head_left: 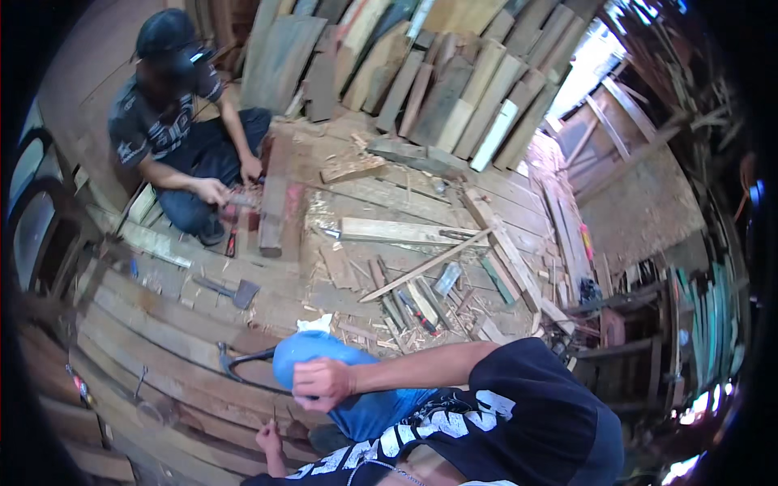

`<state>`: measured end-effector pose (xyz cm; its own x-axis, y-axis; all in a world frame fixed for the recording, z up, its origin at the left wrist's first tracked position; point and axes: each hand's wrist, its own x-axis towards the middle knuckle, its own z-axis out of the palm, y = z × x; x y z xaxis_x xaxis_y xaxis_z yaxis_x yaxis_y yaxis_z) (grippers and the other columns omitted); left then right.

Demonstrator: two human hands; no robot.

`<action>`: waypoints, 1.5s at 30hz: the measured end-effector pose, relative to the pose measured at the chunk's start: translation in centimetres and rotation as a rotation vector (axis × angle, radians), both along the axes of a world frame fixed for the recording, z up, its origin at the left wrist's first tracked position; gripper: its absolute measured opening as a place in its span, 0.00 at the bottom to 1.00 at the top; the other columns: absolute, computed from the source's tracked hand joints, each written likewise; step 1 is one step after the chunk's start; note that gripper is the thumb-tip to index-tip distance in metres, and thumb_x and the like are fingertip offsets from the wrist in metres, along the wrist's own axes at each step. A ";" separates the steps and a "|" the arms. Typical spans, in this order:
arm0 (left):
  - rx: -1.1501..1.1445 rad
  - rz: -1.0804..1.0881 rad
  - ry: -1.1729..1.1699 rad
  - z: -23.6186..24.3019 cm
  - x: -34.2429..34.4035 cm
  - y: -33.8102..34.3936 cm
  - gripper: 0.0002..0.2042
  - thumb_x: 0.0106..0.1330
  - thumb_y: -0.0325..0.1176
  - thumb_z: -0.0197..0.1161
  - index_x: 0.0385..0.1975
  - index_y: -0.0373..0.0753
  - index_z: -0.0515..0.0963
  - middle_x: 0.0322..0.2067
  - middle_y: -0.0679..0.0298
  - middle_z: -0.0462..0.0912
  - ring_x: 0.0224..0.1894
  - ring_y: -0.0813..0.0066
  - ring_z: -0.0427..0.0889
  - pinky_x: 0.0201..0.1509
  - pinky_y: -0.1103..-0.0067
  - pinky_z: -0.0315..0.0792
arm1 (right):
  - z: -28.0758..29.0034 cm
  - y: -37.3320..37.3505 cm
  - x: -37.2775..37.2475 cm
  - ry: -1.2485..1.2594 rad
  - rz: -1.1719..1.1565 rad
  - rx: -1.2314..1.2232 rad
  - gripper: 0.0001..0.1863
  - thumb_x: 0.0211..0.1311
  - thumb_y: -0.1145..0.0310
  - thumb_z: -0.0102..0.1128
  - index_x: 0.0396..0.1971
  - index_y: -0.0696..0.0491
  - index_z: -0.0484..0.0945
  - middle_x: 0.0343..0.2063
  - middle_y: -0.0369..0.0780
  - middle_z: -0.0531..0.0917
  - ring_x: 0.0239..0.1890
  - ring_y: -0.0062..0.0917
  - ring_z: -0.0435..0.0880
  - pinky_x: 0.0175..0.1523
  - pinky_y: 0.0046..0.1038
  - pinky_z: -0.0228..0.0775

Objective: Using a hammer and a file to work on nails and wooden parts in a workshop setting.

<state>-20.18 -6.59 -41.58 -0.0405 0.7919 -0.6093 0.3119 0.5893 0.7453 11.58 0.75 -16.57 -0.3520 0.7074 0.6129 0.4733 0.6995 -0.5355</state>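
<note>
My right hand is curled closed in front of my blue-trousered knee; whatever is inside its fingers, if anything, is hidden. Lower and to the left, my left hand pinches a thin, nail-like piece that points upward, close above the wooden planks. A dark tool with a curved end, hammer-like, lies on these planks beside my knee. Further left, a small metal pin with a bent top stands up from the planks.
At the far left a co-worker sits working at a thick timber beam. A hatchet lies nearer. Shavings, offcuts and long boards cover the middle floor. Planks lean at the back; a rack stands right.
</note>
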 end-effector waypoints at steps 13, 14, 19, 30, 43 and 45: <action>-0.152 0.019 -0.079 -0.9 0.2 -1.1 0.18 0.66 0.37 0.63 0.13 0.43 0.70 0.10 0.74 0.66 0.12 0.86 0.61 0.14 0.83 0.52 | -1.0 1.7 -0.6 0.064 0.129 0.057 0.13 0.46 0.70 0.62 0.13 0.52 0.65 0.17 0.38 0.64 0.22 0.32 0.69 0.22 0.33 0.60; -0.159 0.012 -0.080 -1.0 0.5 -1.0 0.18 0.66 0.37 0.63 0.13 0.43 0.70 0.10 0.74 0.66 0.12 0.86 0.61 0.14 0.83 0.52 | -1.0 1.6 -0.6 0.069 0.156 0.059 0.14 0.46 0.69 0.62 0.13 0.52 0.65 0.17 0.38 0.64 0.21 0.32 0.69 0.21 0.33 0.59; -0.167 -0.001 -0.100 -1.6 0.2 -0.8 0.18 0.66 0.37 0.63 0.12 0.43 0.69 0.10 0.74 0.65 0.12 0.86 0.60 0.13 0.83 0.51 | -1.2 1.6 -0.5 0.116 0.227 0.066 0.15 0.47 0.65 0.63 0.13 0.52 0.66 0.17 0.37 0.64 0.21 0.33 0.69 0.21 0.33 0.58; 0.089 0.289 -0.074 7.5 3.1 4.2 0.13 0.66 0.38 0.63 0.23 0.36 0.78 0.18 0.75 0.68 0.21 0.88 0.62 0.24 0.84 0.58 | -0.1 0.7 0.2 0.152 0.212 -0.038 0.11 0.45 0.73 0.66 0.14 0.53 0.71 0.15 0.35 0.70 0.18 0.26 0.70 0.19 0.28 0.60; 0.325 0.505 -0.118 24.2 8.5 5.2 0.07 0.65 0.31 0.63 0.34 0.33 0.82 0.23 0.77 0.76 0.26 0.92 0.70 0.28 0.89 0.62 | 3.2 -3.1 4.9 0.268 0.270 -0.376 0.05 0.47 0.79 0.63 0.27 0.58 0.79 0.19 0.37 0.79 0.19 0.22 0.77 0.22 0.23 0.69; 0.190 0.499 -0.099 26.6 9.1 4.2 0.07 0.65 0.31 0.63 0.33 0.33 0.81 0.22 0.76 0.76 0.26 0.92 0.70 0.28 0.89 0.63 | 3.6 -2.0 6.2 0.424 0.278 -0.530 0.04 0.52 0.78 0.60 0.28 0.60 0.77 0.18 0.38 0.78 0.20 0.21 0.77 0.23 0.22 0.68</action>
<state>-11.10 -2.35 -14.99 -0.3898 0.7878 -0.4769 -0.0485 0.4996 0.8649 17.74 -1.26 -12.97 -0.3703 0.8657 0.3367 -0.0072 0.3597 -0.9330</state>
